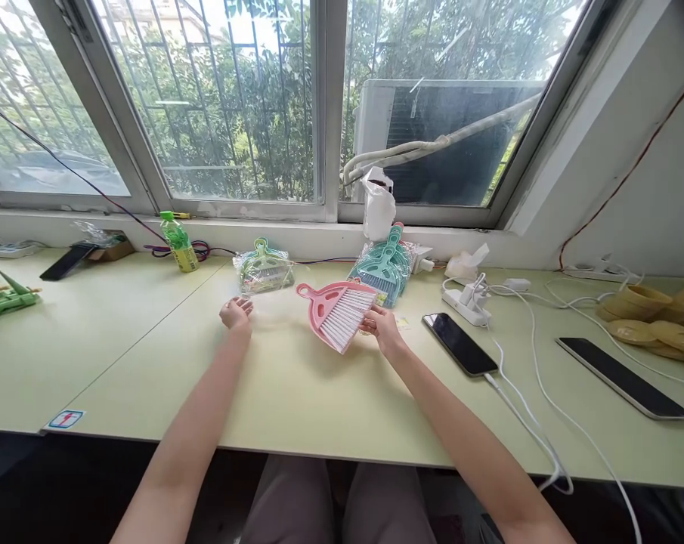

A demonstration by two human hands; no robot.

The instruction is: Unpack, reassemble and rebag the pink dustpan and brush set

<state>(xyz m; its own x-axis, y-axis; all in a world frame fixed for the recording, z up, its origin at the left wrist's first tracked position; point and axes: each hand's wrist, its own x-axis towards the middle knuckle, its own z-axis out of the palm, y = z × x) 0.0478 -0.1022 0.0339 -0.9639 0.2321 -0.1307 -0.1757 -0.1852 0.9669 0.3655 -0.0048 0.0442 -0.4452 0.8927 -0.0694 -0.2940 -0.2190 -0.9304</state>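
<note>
My right hand (382, 330) grips a pink dustpan (322, 306) with its small white-bristled brush (348, 313) by the right edge, holding the set tilted over the table. My left hand (237, 311) is on the table further left, its fingers curled together. A faint clear sheen shows just right of it, perhaps thin plastic film, but I cannot make out what the fingers hold. Behind my left hand lies a wrapped green dustpan set (264, 268). Several teal dustpan sets (384, 264) in clear plastic are piled behind the pink one.
A phone (459, 344) on a white cable lies right of my right hand, near a power strip (467, 304). Further right are a tablet (622, 376) and yellow bowl-like pieces (639, 302). A green bottle (178, 242) stands at the back left, under the windows.
</note>
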